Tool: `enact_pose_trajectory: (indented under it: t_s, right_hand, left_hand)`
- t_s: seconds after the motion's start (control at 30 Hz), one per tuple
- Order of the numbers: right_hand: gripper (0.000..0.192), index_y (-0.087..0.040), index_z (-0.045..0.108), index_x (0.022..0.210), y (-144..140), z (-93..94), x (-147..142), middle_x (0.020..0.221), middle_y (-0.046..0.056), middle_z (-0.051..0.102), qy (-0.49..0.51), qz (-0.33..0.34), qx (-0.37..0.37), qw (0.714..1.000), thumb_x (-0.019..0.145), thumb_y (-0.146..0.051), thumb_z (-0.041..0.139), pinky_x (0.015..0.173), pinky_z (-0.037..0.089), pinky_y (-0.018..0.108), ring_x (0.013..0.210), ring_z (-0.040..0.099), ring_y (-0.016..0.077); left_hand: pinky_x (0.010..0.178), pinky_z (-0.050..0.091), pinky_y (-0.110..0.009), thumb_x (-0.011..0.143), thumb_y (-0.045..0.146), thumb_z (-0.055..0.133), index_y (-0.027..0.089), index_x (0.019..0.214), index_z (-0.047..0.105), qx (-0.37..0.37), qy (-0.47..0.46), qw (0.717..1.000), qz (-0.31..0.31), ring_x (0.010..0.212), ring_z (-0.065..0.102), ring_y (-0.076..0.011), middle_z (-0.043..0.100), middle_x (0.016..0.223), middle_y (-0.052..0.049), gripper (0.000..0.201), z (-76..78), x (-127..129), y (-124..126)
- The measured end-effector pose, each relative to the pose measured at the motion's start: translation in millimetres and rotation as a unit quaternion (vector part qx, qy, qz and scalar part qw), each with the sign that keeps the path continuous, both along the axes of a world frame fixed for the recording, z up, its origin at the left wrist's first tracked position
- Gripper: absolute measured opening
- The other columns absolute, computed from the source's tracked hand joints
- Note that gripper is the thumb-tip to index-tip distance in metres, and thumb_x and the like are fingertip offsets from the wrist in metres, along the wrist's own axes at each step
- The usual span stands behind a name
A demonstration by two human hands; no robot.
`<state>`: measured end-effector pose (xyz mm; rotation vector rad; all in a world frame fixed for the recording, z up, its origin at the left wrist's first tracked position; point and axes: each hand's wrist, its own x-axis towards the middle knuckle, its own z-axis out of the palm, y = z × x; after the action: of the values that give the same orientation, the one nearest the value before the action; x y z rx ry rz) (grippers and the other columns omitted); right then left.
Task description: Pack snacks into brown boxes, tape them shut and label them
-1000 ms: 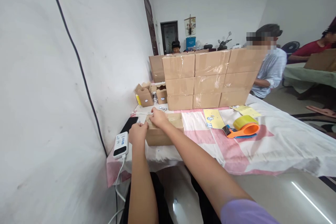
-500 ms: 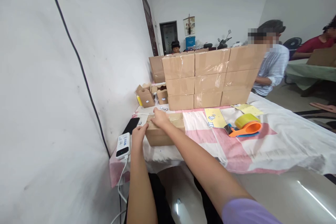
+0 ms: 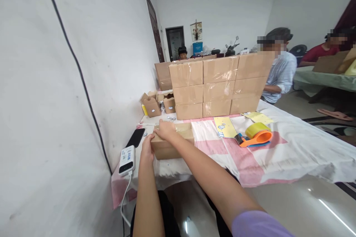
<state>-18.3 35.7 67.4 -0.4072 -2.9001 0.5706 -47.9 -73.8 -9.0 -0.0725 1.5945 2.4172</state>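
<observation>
A small brown cardboard box (image 3: pixel 172 147) sits near the table's front left corner. My left hand (image 3: pixel 147 147) presses flat against the box's left side. On the box's top my right hand (image 3: pixel 164 130) rests, fingers spread over the flaps at the far left corner. Neither hand lifts the box; it stays on the cloth.
A wall of taped cartons (image 3: pixel 219 85) stands at the back. An orange tape dispenser (image 3: pixel 254 135) and yellow sheets (image 3: pixel 224 126) lie right of the box. A white power bank (image 3: pixel 127 160) and black phone (image 3: pixel 135 137) lie on the left. Other people sit at the right.
My left hand slid from the power bank's side onto the box's left face. My right hand stays on the box top. The view shifted slightly.
</observation>
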Motion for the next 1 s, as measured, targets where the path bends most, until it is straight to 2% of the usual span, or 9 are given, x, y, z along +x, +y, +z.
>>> enact_pose_trajectory:
  t_s: [0.13,0.33,0.4,0.47,0.6,0.67,0.73,0.87,1.0]
  right_hand:
    - [0.051,-0.008,0.052,0.133,8,2.5,-9,0.124,0.024,0.068,-0.03,0.014,-0.018,0.999,0.094,-0.041,0.054,0.094,0.049,0.044,0.118,0.064,0.0358]
    - [0.063,-0.023,0.049,0.139,38,6.3,11,0.14,0.013,0.06,-0.028,0.124,-0.043,0.991,0.08,-0.034,0.07,0.095,0.049,0.034,0.124,0.059,0.0281]
    - [0.054,-0.022,0.056,0.133,64,6.7,32,0.134,0.015,0.062,0.023,0.076,0.009,0.997,0.081,-0.024,0.066,0.096,0.047,0.039,0.123,0.057,0.0315]
    - [0.045,-0.022,0.062,0.127,106,2.3,59,0.126,0.014,0.066,0.082,-0.023,0.035,0.996,0.082,-0.015,0.059,0.097,0.045,0.041,0.118,0.059,0.0309]
    - [0.042,-0.018,0.065,0.126,215,-26.6,125,0.107,0.012,0.072,0.128,-0.278,-0.061,0.95,0.09,-0.016,0.045,0.086,0.047,0.032,0.101,0.065,0.0239]
    - [0.043,-0.016,0.068,0.122,257,-46.5,151,0.111,0.013,0.072,0.116,-0.349,-0.063,0.928,0.089,-0.013,0.041,0.09,0.046,0.032,0.106,0.063,0.0242]
    - [0.044,-0.017,0.072,0.116,280,-64.1,165,0.124,0.012,0.069,0.099,-0.359,-0.058,0.926,0.088,-0.011,0.04,0.098,0.042,0.034,0.117,0.059,0.0255]
    - [0.048,-0.023,0.074,0.117,290,-83.0,169,0.155,0.004,0.047,-0.028,-0.292,-0.028,0.956,0.084,-0.009,0.043,0.108,0.033,0.048,0.138,0.039,0.0331]
    - [0.052,-0.026,0.072,0.122,296,-89.7,167,0.156,0.006,0.046,-0.124,-0.246,-0.026,0.961,0.08,-0.007,0.046,0.108,0.03,0.06,0.139,0.035,0.0382]
  left_hand:
    - [0.062,0.041,-0.027,0.052,0.034,0.071,0.019,0.083,0.059,-0.015,-0.002,0.999,0.043,0.064,0.057,-0.0149,0.061,0.073,0.003,0.036,-2.9,-3,5]
    - [0.064,0.041,-0.027,0.054,0.033,0.068,0.018,0.08,0.059,-0.039,0.008,0.997,0.059,0.068,0.055,-0.0145,0.06,0.075,0.003,0.032,-7.1,-7,18]
    - [0.064,0.039,-0.027,0.054,0.033,0.068,0.017,0.078,0.059,-0.048,0.014,0.997,0.058,0.069,0.054,-0.0146,0.059,0.076,0.003,0.03,-8.3,-4,25]
    - [0.066,0.039,-0.027,0.056,0.033,0.067,0.018,0.077,0.059,-0.05,0.029,0.996,0.072,0.072,0.054,-0.0142,0.059,0.077,0.003,0.027,-9.2,0,30]
    - [0.069,0.04,-0.027,0.059,0.034,0.068,0.019,0.081,0.059,-0.059,0.063,0.991,0.105,0.079,0.054,-0.0151,0.059,0.083,0.003,0.029,-9.4,12,31]
    - [0.071,0.041,-0.028,0.063,0.036,0.067,0.02,0.086,0.06,-0.073,0.087,0.986,0.122,0.086,0.055,-0.0163,0.06,0.089,0.002,0.029,-7.8,18,24]
    - [0.077,0.043,-0.029,0.068,0.037,0.066,0.021,0.091,0.061,-0.091,0.119,0.978,0.145,0.095,0.057,-0.0174,0.061,0.097,0.002,0.028,-4.5,24,15]
    - [0.089,0.046,-0.037,0.072,0.035,0.061,0.023,0.09,0.061,-0.135,0.202,0.947,0.209,0.107,0.06,-0.0221,0.065,0.102,0.0,0.021,4.5,32,2]
    - [0.092,0.048,-0.043,0.069,0.032,0.06,0.027,0.083,0.061,-0.157,0.23,0.935,0.22,0.107,0.062,-0.0264,0.067,0.095,0.001,0.015,6.9,33,9]
